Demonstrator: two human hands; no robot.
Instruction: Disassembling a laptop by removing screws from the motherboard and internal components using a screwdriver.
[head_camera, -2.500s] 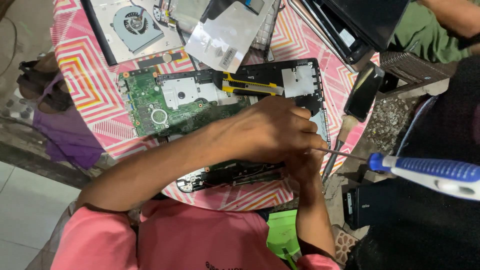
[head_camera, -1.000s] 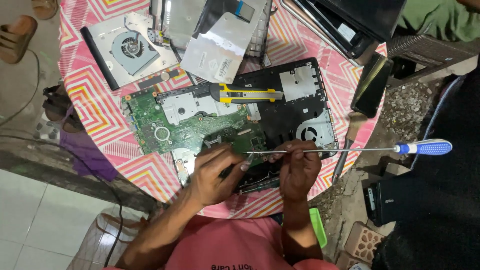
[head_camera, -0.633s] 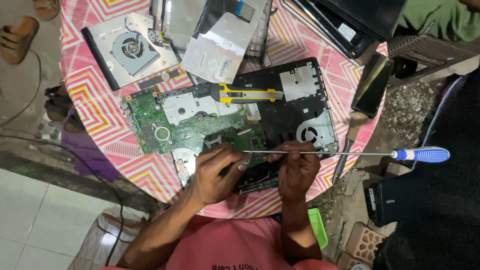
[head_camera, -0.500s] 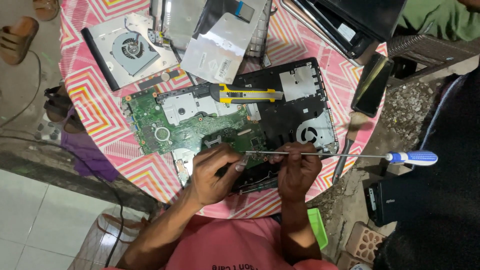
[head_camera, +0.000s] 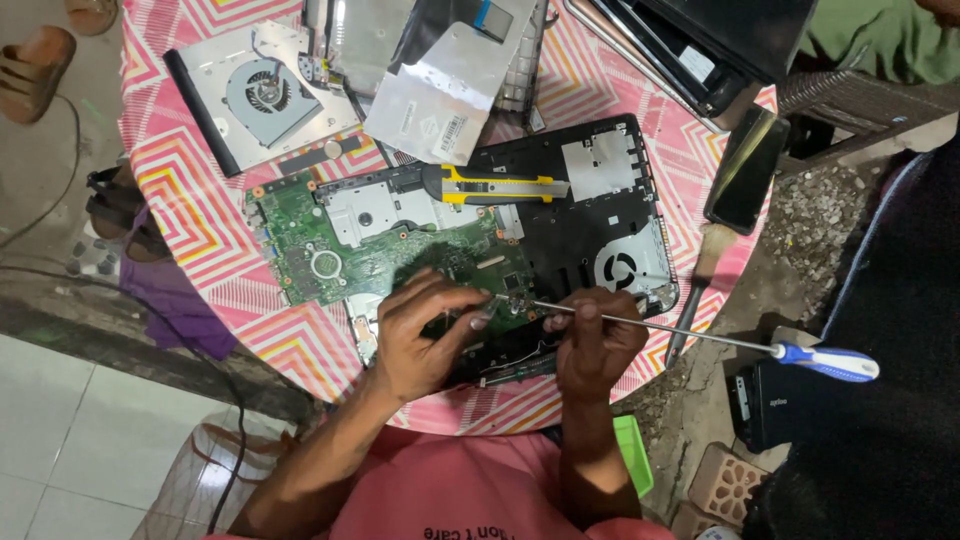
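left hand (head_camera: 425, 335): mine, fingers curled, pressing green motherboard (head_camera: 385, 250) at its near edge
right hand (head_camera: 598, 340): pinched on long screwdriver (head_camera: 690, 335) shaft, tip at board
edges: laptop base (head_camera: 590, 215) near round table (head_camera: 200, 210) rim
room: utility knife (head_camera: 495, 185) well apart, beyond

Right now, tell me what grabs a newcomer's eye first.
A long screwdriver with a blue handle, held by its shaft in the right hand, its tip on the green circuit board at table centre. The left hand rests on the board's near edge. A yellow utility knife lies just beyond.
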